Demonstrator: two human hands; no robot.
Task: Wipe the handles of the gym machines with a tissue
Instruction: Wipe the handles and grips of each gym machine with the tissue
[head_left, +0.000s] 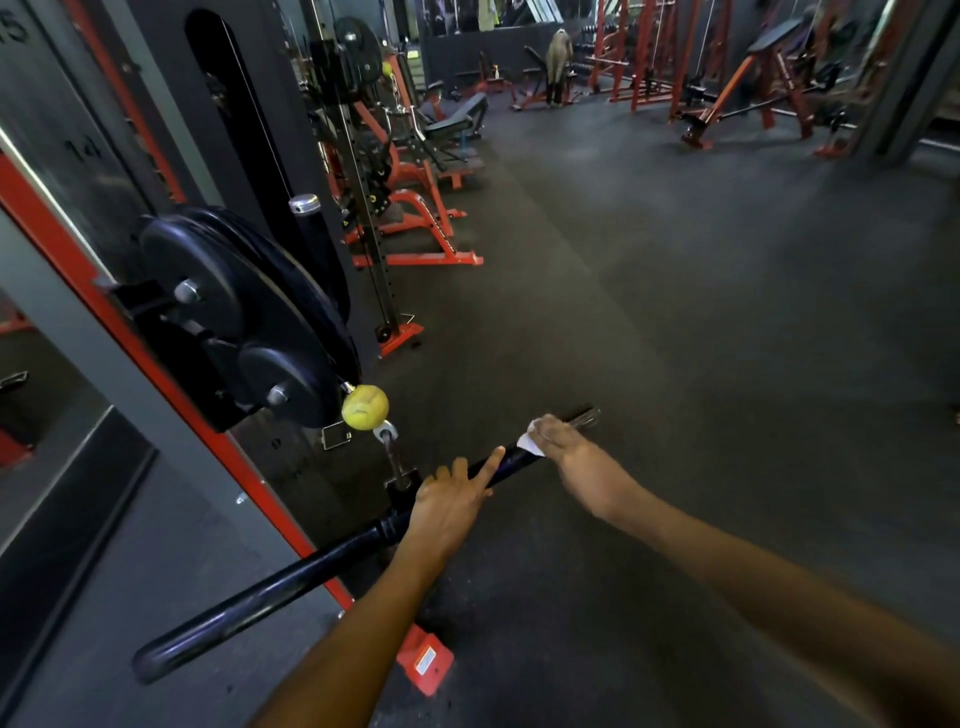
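Both hands grip the round black bar (291, 571): left hand (447, 506) bare, right hand (558, 441) pinching white tissue (529, 440).

Readable: "14" on grey upright panel (83, 150) at left; base sticker (425, 661) too blurred.
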